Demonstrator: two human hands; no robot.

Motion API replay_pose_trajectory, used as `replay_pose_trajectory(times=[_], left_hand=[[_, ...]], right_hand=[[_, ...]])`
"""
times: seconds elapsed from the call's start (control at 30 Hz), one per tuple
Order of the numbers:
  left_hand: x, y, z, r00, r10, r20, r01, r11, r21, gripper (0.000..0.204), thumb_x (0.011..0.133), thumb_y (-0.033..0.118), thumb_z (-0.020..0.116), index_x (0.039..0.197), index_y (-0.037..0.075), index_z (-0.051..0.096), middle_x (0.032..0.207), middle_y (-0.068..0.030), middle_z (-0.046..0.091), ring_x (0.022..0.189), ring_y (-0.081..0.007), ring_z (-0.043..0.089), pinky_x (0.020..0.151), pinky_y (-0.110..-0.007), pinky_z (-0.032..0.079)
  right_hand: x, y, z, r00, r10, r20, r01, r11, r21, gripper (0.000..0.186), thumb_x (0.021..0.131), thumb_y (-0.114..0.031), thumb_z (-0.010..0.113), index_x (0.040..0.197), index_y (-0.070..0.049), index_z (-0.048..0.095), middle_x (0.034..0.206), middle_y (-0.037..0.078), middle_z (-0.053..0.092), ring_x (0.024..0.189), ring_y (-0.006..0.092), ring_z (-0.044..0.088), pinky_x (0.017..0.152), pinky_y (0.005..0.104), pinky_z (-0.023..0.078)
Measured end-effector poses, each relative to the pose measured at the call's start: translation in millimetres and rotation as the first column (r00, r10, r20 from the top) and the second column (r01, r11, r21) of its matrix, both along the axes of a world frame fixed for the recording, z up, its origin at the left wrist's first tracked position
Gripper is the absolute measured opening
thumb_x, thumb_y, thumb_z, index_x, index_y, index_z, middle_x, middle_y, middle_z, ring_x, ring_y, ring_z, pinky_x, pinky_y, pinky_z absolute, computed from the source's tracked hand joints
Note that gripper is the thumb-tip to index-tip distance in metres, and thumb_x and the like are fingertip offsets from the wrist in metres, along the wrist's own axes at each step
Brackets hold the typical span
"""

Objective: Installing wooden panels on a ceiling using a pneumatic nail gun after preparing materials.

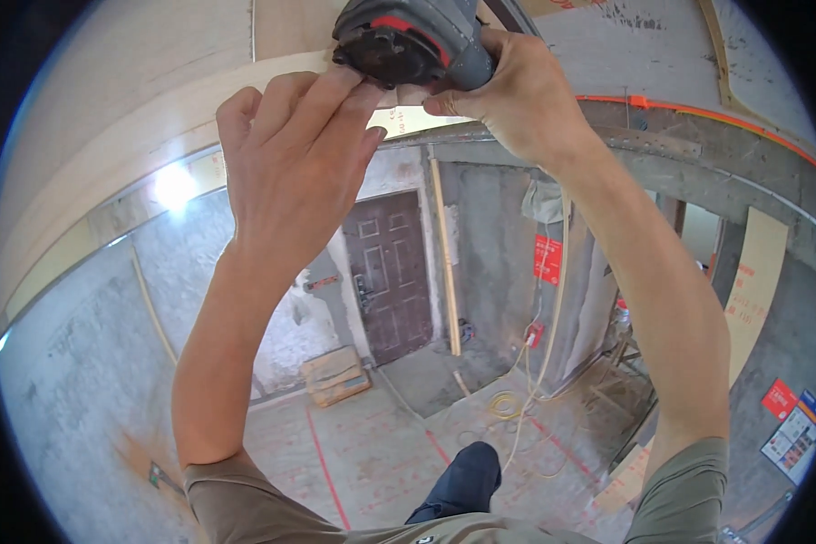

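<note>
Overhead, my right hand (526,100) is wrapped round the grip of a grey nail gun (467,54) with a red band and a black round cap. The tool's nose is hidden behind its body. Just left of and below it, my left hand (290,136) is raised with its back toward me. Its fingers reach up over the edge of a pale wooden board (154,127), the thumb lower and apart. The fingertips lie close beneath the nail gun's cap and are partly blurred.
A brown door (388,272) stands in the far wall, with a timber batten (446,254) leaning beside it. A cardboard package (335,374) lies on the floor. A pale hose (553,308) hangs down to a yellow coil (506,404). Plywood strips (754,290) lean at right.
</note>
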State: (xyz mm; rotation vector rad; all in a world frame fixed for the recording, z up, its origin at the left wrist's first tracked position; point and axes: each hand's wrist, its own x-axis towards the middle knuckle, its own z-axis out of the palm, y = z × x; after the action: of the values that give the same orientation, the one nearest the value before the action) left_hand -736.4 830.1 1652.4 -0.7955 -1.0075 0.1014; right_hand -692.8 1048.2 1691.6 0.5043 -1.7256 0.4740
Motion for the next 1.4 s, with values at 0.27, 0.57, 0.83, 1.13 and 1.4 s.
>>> replay_pose_trajectory(times=[0.27,0.57,0.83,1.13,1.4], left_hand=[[38,19,22,0.932,0.173,0.318,-0.162,0.985,-0.059,0.038,0.076,0.011,0.081,0.111,0.012,0.065,0.113,-0.0034,0.067,0.105,-0.0242,0.057,0.093,-0.040,0.035],[36,23,42,0.910,0.283,0.302,-0.224,0.950,-0.216,0.037,0.081,0.013,0.078,0.116,0.009,0.066,0.110,-0.0067,0.066,0.108,-0.0270,0.058,0.100,-0.042,0.035],[28,23,41,0.920,0.320,0.226,-0.283,0.942,-0.181,0.036,0.075,0.015,0.082,0.108,0.008,0.069,0.106,-0.0079,0.066,0.105,-0.0291,0.059,0.100,-0.044,0.038],[19,23,42,0.960,0.220,0.171,-0.183,0.962,-0.204,0.034,0.073,0.012,0.082,0.103,0.005,0.069,0.112,-0.0116,0.066,0.109,-0.0321,0.059,0.099,-0.043,0.043],[27,22,42,0.941,0.245,0.235,-0.201,0.960,-0.197,0.035,0.075,0.012,0.083,0.106,0.004,0.070,0.117,-0.0125,0.066,0.110,-0.0317,0.061,0.097,-0.041,0.047]], right_hand=[[19,3,20,0.982,0.088,0.166,-0.077,0.994,-0.072,0.036,0.065,-0.017,0.085,0.091,0.005,0.071,0.088,0.028,0.071,0.087,0.0345,0.073,0.079,0.0405,0.055],[14,8,38,0.954,0.015,0.301,-0.006,1.000,-0.030,0.044,0.060,-0.016,0.088,0.094,0.007,0.072,0.092,0.028,0.072,0.091,0.0359,0.073,0.079,0.0392,0.057],[25,15,37,0.953,0.030,0.303,-0.027,1.000,-0.014,0.048,0.066,-0.022,0.090,0.100,0.006,0.071,0.098,0.026,0.072,0.095,0.0350,0.072,0.081,0.0384,0.056],[-30,108,-27,0.986,-0.109,-0.124,0.108,0.994,-0.008,0.043,0.073,-0.015,0.085,0.105,0.006,0.066,0.092,0.022,0.071,0.086,0.0305,0.070,0.079,0.0386,0.053],[-53,116,-17,1.000,0.005,-0.019,-0.005,1.000,0.000,0.041,0.072,-0.006,0.081,0.106,0.007,0.062,0.095,0.024,0.069,0.092,0.0343,0.069,0.085,0.0400,0.051]])
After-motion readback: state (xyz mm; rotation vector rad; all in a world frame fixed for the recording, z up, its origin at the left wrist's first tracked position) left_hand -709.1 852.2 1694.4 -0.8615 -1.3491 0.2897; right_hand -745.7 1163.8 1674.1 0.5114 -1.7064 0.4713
